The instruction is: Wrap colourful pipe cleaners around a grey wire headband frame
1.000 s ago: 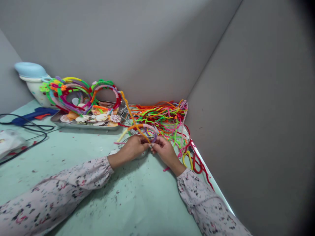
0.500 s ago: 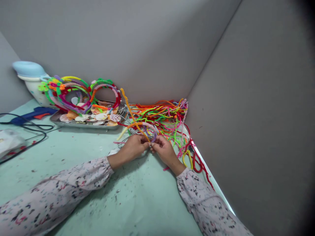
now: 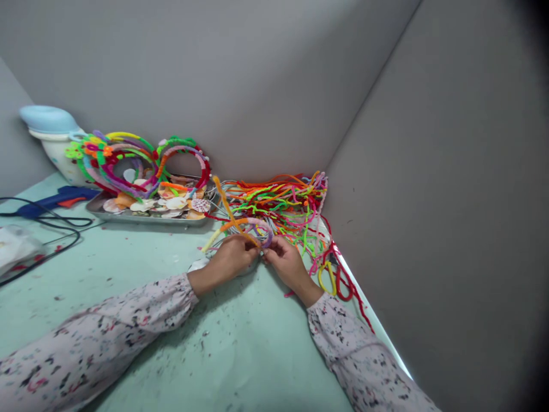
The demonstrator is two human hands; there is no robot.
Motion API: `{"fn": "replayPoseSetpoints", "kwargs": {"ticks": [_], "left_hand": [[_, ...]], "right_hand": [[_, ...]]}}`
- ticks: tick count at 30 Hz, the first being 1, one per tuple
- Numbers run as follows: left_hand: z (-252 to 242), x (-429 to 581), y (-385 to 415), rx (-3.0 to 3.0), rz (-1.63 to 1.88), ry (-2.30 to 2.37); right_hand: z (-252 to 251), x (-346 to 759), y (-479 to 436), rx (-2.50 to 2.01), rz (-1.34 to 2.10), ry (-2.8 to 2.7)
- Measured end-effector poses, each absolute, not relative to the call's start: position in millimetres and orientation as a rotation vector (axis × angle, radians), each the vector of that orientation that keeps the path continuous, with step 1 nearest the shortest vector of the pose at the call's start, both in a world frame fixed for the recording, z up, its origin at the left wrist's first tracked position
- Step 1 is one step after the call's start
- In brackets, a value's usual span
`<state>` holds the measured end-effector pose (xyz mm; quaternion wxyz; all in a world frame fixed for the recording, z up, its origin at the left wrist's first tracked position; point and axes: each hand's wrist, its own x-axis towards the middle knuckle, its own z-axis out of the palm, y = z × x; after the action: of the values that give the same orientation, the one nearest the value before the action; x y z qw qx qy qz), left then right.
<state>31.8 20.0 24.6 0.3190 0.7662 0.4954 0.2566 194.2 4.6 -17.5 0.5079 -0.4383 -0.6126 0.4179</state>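
Note:
Between my two hands is a curved headband (image 3: 252,222) wrapped in yellow, orange, pink and purple fuzzy pipe cleaner. My right hand (image 3: 287,260) is closed in a pinch on its purple end. An orange pipe cleaner (image 3: 227,203) sticks up and leans to the left from my left hand (image 3: 235,254), whose fingers pinch its lower end. The fingertips of both hands nearly meet at the purple end. How the orange strand sits against the headband there is hidden by the fingers.
A metal tray (image 3: 171,221) of seashells (image 3: 175,203) stands at the back, with finished colourful hoops (image 3: 184,150) resting on it. Loose pipe cleaners (image 3: 291,200) heap along the wall. At left are a blue glue gun (image 3: 47,203), its black cord and a blue-lidded container (image 3: 54,137).
The orange pipe cleaner's upper tip has come down and slightly right. The headband's yellow end has dipped a little. Both hands stay in nearly the same place.

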Motion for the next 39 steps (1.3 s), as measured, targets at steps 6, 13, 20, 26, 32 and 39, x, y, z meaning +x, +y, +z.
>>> {"fn": "replayPoseSetpoints", "kwargs": {"ticks": [6, 13, 20, 26, 32, 39], "left_hand": [[24, 32, 21, 2.005, 0.655, 1.3], [22, 32, 21, 2.028, 0.643, 1.306], [21, 31, 21, 2.057, 0.656, 1.317], [16, 31, 24, 2.072, 0.602, 1.287], [16, 33, 21, 2.117, 0.605, 1.407], [11, 34, 19, 2.125, 0.626, 1.417]], "right_hand": [[-17, 194, 4, -1.123, 0.968, -1.511], [-16, 194, 4, -1.135, 1.008, -1.492], [-12, 192, 1, -1.137, 1.026, -1.469], [-14, 190, 1, -1.189, 0.965, -1.492], [-12, 186, -1, -1.228, 0.83, -1.536], [-12, 185, -2, -1.271, 0.723, -1.565]]}}
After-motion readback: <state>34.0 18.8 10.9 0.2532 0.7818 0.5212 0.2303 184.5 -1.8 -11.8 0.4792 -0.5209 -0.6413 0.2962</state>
